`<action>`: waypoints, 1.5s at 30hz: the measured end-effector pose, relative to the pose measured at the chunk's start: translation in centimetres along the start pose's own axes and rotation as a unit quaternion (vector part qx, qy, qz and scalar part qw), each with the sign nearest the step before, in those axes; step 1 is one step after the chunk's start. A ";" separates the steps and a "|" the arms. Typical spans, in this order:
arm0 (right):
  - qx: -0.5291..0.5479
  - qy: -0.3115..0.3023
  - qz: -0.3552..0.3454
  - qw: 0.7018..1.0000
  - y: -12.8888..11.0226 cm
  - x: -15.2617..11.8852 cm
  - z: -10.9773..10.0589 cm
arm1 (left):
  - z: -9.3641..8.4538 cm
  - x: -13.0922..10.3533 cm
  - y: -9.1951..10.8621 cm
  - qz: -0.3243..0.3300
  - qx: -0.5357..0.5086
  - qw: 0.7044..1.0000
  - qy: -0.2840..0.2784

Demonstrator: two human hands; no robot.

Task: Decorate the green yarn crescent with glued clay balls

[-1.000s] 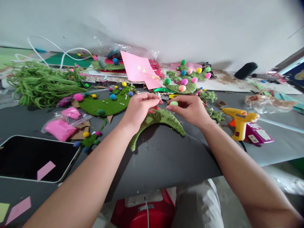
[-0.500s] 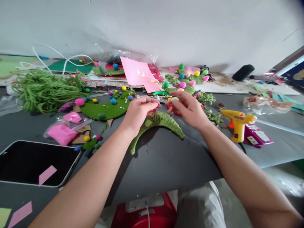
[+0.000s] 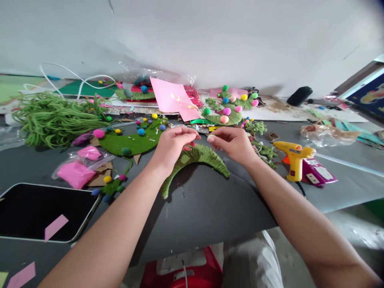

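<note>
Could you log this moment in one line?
left hand: near green crescent | right hand: pinching pale green piece | glue gun: right of hands

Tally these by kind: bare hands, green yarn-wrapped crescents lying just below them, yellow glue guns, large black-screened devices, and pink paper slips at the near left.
Bare hands, left hand and right hand: 2
Yarn-wrapped crescent: 1
Yellow glue gun: 1
Black-screened device: 1
Pink paper slips: 2
Total: 7

Plain whitish wall (image 3: 192, 44) behind a dark grey desk (image 3: 198, 220); at far right, a dark blue panel (image 3: 358, 96); grey floor (image 3: 295, 256) below; soft light.
</note>
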State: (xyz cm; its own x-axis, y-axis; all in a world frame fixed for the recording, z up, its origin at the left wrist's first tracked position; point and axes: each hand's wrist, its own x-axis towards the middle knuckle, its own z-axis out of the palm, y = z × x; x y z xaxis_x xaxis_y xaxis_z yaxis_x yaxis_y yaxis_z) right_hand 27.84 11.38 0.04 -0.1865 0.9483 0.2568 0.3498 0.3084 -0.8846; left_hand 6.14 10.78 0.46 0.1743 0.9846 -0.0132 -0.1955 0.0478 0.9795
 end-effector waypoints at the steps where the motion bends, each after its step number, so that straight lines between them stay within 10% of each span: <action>1: 0.004 0.017 -0.027 0.999 0.1 0.0 0.0 | 0.0 0.0 0.0 0.000 0.000 1.000 0.000; 8: 0.074 0.006 0.066 0.995 -0.4 0.1 -0.1 | -0.1 0.0 0.0 -0.002 -0.004 1.000 -0.003; 24: 0.065 0.044 -0.029 0.996 -0.2 0.2 0.0 | 0.0 0.1 -0.2 0.004 0.003 1.000 -0.003; 29: 0.084 -0.011 0.062 0.994 -0.2 0.1 0.0 | -0.1 0.1 -0.2 0.004 -0.002 1.000 -0.003; 34: 0.047 0.055 -0.034 0.997 -0.2 0.0 -0.1 | -0.1 0.1 -0.1 0.002 0.006 1.000 -0.002; 40: 0.099 -0.043 0.077 0.991 -0.5 0.0 0.0 | 0.2 -0.1 -0.2 0.001 0.009 1.000 0.002; 45: 0.083 0.042 -0.011 0.996 -0.4 0.2 0.0 | 0.3 -0.2 -0.2 -0.006 0.011 1.000 -0.004</action>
State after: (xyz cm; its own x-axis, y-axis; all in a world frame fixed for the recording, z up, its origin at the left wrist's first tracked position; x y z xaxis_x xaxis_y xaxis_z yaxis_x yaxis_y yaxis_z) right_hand 27.69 11.45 0.43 -0.1122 0.9464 0.3030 0.1891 0.3196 -0.9285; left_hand 6.45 10.56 0.38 0.1848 0.9825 -0.0227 -0.1713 0.0549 0.9837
